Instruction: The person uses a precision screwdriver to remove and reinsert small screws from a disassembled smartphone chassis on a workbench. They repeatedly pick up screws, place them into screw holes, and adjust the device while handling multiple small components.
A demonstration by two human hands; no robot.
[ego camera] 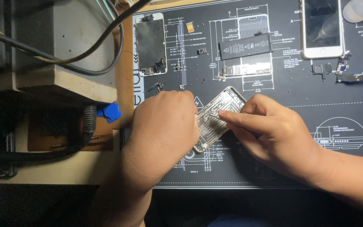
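We're mid-disassembly: left hand (164, 122) clamps the phone shell (217, 115) at mat (274, 168) centre; right hand (269, 132) pinches tweezers (209, 112) inside it. Battery (245, 46) lies at 12 o'clock. Next likely needs steady, fine lifting.

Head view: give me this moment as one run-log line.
left hand: steadying phone housing | right hand: thin tool at housing | battery, screen apart on mat

Work surface seen from above: a dark repair mat (316, 168) printed with white technical diagrams covers a wooden bench (124, 63), a grey block (64, 38) with black cables (85, 69) stands at left, lit from overhead.
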